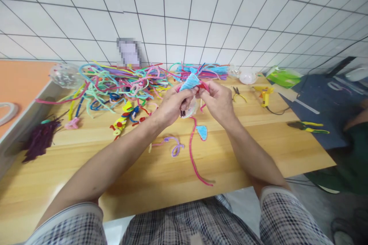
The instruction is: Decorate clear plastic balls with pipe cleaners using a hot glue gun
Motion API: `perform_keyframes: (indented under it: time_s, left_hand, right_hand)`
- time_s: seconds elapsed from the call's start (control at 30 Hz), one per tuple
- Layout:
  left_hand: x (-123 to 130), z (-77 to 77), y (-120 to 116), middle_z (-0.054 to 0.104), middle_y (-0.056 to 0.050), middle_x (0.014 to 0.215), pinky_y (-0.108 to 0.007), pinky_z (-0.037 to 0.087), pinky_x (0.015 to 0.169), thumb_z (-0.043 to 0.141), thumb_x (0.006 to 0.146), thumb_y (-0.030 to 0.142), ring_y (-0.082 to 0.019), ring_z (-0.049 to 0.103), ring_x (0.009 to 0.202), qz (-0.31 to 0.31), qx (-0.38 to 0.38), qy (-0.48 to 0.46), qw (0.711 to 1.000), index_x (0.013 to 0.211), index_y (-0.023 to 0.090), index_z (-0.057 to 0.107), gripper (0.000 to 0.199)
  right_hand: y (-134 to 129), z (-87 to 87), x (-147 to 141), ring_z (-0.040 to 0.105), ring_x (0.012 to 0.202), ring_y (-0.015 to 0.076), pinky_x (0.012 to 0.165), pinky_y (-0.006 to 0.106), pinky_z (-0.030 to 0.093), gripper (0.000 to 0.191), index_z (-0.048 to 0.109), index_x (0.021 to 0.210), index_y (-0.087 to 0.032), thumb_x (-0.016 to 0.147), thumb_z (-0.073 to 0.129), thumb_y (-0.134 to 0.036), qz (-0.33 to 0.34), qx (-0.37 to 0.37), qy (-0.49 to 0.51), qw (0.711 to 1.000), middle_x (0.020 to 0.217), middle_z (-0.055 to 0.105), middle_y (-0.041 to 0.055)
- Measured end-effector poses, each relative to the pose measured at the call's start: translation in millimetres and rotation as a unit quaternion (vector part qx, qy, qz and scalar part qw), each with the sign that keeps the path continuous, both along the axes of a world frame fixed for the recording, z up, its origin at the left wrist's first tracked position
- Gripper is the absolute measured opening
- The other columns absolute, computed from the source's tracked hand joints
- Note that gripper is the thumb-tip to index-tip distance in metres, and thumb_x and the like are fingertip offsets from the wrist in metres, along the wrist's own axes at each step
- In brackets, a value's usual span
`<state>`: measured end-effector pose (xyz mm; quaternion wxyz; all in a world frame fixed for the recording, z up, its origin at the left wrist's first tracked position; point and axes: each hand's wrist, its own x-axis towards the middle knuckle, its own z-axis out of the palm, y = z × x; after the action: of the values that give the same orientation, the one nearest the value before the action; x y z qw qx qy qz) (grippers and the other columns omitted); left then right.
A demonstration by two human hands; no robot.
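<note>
Both hands are raised over the middle of the table, close together. My left hand (pixel 179 103) is closed on a light blue piece made of pipe cleaners (pixel 190 82), which has a pointed top. My right hand (pixel 216 98) pinches a red pipe cleaner (pixel 203 85) at the right side of that piece. Below the hands lie a long dark pink pipe cleaner (pixel 192 149) and a small light blue triangular piece with a pink edge (pixel 202 133). A curled purple pipe cleaner (pixel 176 149) rests left of them. Fingers hide where blue and red meet.
A tangled heap of pipe cleaners (pixel 123 84) fills the back left. Yellow figure parts (pixel 123 116) and a dark purple tassel (pixel 41 138) lie left. To the right are a yellow glue gun (pixel 265 95), small pliers (pixel 239 95) and larger yellow-green pliers (pixel 307 126). A person sits at far right.
</note>
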<state>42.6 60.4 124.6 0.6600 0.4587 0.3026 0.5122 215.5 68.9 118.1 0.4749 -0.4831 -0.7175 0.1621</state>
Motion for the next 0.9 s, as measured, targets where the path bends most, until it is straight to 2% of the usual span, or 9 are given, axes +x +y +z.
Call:
perform_keyframes:
  time_s: [0.2,0.33,0.4,0.5,0.53,0.63,0.7,0.9]
  left_hand:
    - [4.0,2.7,0.3,0.025,0.012,0.053,-0.024,0.014,0.045,0.083,0.09,0.036,-0.004,0.019,0.044,0.027,-0.08,0.024,0.996,0.071,0.021,0.054,0.038]
    - [0.2,0.9,1.7,0.027,0.013,0.052,-0.022,0.016,0.044,0.085,0.084,0.027,-0.003,0.02,0.043,0.034,-0.1,0.024,0.994,0.072,0.02,0.059,0.031]
    - [-2.8,0.9,3.3,0.035,0.011,0.052,-0.02,0.023,0.042,0.084,0.082,0.023,-0.004,0.028,0.041,0.023,-0.1,0.023,0.994,0.072,0.019,0.061,0.026]
    - [-7.2,3.9,6.1,0.059,0.001,0.06,-0.019,0.042,0.045,0.078,0.082,0.02,-0.008,0.053,0.047,-0.013,-0.112,0.038,0.993,0.071,0.015,0.067,0.016]
    - [-8.5,5.3,6.8,0.063,-0.001,0.063,-0.019,0.043,0.045,0.077,0.082,0.019,-0.008,0.055,0.048,-0.018,-0.123,0.044,0.991,0.07,0.014,0.068,0.016]
    - [-11.4,7.5,7.7,0.055,0.002,0.058,-0.017,0.026,0.037,0.077,0.08,0.017,-0.004,0.039,0.04,-0.002,-0.148,0.052,0.988,0.062,0.015,0.061,0.023]
    - [-12.4,6.5,6.8,0.048,0.005,0.054,-0.018,0.018,0.037,0.077,0.076,0.017,-0.002,0.029,0.038,0.016,-0.14,0.055,0.989,0.058,0.017,0.056,0.028]
    - [-10.5,2.2,-1.0,0.048,0.006,0.055,-0.021,0.022,0.043,0.076,0.068,0.029,-0.004,0.033,0.043,0.061,-0.031,0.112,0.991,0.061,0.02,0.056,0.023]
  right_hand:
    - [1.2,-7.2,3.8,0.068,0.072,0.0223,0.074,0.037,0.049,0.011,0.073,0.089,-0.027,0.097,0.064,-0.026,-0.058,0.079,-0.101,0.99,0.078,0.074,0.0012]
    - [4.9,-15.2,7.6,0.069,0.071,0.025,0.071,0.038,0.045,0.016,0.076,0.093,-0.027,0.101,0.062,-0.029,-0.065,0.132,-0.177,0.973,0.075,0.075,0.0039]
    - [5.8,-18.8,8.5,0.072,0.074,0.026,0.07,0.038,0.045,0.021,0.078,0.097,-0.027,0.104,0.059,-0.029,-0.059,0.154,-0.209,0.964,0.078,0.078,0.0057]
    - [5.6,-22.1,7.7,0.078,0.085,0.0277,0.076,0.04,0.052,0.025,0.081,0.104,-0.026,0.107,0.055,-0.025,-0.04,0.179,-0.233,0.955,0.089,0.084,0.008]
    - [5.1,-22.4,7.0,0.08,0.09,0.0279,0.08,0.04,0.055,0.026,0.081,0.105,-0.027,0.107,0.055,-0.023,-0.031,0.184,-0.232,0.955,0.094,0.086,0.0081]
    - [3.0,-20.8,3.8,0.08,0.101,0.0273,0.089,0.04,0.059,0.023,0.081,0.105,-0.028,0.105,0.059,-0.021,-0.012,0.185,-0.22,0.958,0.105,0.086,0.0079]
    - [1.2,-18.2,1.7,0.078,0.099,0.0276,0.087,0.04,0.06,0.018,0.08,0.104,-0.027,0.103,0.062,-0.022,-0.006,0.177,-0.221,0.959,0.104,0.084,0.009]
    - [-6.7,-7.3,-0.3,0.077,0.091,0.0272,0.086,0.038,0.058,0.014,0.072,0.087,-0.025,0.099,0.065,-0.022,-0.012,0.161,-0.222,0.962,0.092,0.081,0.0083]
